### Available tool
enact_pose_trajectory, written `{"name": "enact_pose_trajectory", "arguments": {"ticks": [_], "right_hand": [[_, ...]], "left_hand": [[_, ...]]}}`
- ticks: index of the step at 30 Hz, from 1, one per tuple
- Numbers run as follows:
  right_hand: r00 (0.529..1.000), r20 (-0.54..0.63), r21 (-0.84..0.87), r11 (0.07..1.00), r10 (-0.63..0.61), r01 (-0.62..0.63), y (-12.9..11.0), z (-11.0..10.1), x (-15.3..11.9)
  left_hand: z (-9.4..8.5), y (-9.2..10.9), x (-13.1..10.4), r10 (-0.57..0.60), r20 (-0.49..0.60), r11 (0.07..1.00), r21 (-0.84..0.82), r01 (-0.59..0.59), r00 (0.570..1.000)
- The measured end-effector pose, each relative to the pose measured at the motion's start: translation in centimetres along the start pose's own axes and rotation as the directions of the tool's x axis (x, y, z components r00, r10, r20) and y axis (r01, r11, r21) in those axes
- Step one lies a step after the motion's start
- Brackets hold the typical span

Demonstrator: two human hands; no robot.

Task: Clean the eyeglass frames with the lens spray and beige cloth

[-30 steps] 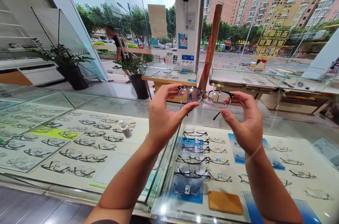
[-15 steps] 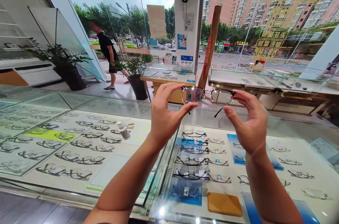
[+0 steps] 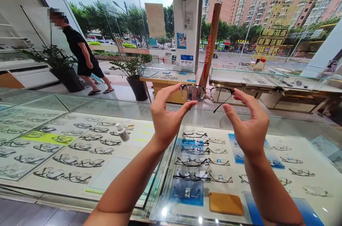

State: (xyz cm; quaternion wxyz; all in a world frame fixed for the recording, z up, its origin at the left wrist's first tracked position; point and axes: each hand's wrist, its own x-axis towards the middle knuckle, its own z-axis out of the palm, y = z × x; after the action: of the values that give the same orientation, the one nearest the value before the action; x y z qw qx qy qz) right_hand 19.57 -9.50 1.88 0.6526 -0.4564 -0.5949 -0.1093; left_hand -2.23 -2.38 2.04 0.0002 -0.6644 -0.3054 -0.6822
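Observation:
A pair of eyeglasses (image 3: 192,93) with dark upper rims and thin metal lower rims is held up above the glass counter, lenses facing me. My left hand (image 3: 167,113) pinches its left side, fingers along the top corner and thumb beneath the lens. At the other end my right hand (image 3: 249,122) has its fingertips against the top right corner, the thumb near the lower edge of the lens. One dark temple slants down below the right lens. Under my hands, rows of eyeglass frames (image 3: 192,173) lie inside the display case.
A small white bottle (image 3: 123,132) stands on the counter left of my arms. A brown flat case (image 3: 226,204) lies at the front. Potted plants (image 3: 137,87), a leaning wooden post (image 3: 211,40) and further display counters (image 3: 243,76) are beyond. A person (image 3: 82,51) in black walks at left.
The person in black has walked left, further into the room. The eyeglasses have tilted slightly in my hands, and my right thumb sits a little further from the lens. The view has shifted slightly.

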Motion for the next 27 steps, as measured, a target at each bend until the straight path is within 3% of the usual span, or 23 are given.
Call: {"name": "enact_pose_trajectory", "arguments": {"ticks": [11,19,27], "right_hand": [[0.999,-0.010,-0.007,0.999,-0.043,0.043,-0.18,0.18,-0.29],[1.000,-0.001,-0.011,1.000,0.000,0.000,-0.08,0.34,-0.21],[1.000,-0.015,-0.032,0.999,0.005,-0.006,-0.26,0.28,-0.15]], "left_hand": [[0.47,0.25,-0.08,0.087,-0.067,0.995,0.050,-0.084,0.994],[0.30,0.57,-0.12,0.138,-0.085,0.990,0.035,-0.135,0.987],[0.34,0.32,-0.14,0.103,-0.041,0.992,0.079,-0.100,0.994]]}}
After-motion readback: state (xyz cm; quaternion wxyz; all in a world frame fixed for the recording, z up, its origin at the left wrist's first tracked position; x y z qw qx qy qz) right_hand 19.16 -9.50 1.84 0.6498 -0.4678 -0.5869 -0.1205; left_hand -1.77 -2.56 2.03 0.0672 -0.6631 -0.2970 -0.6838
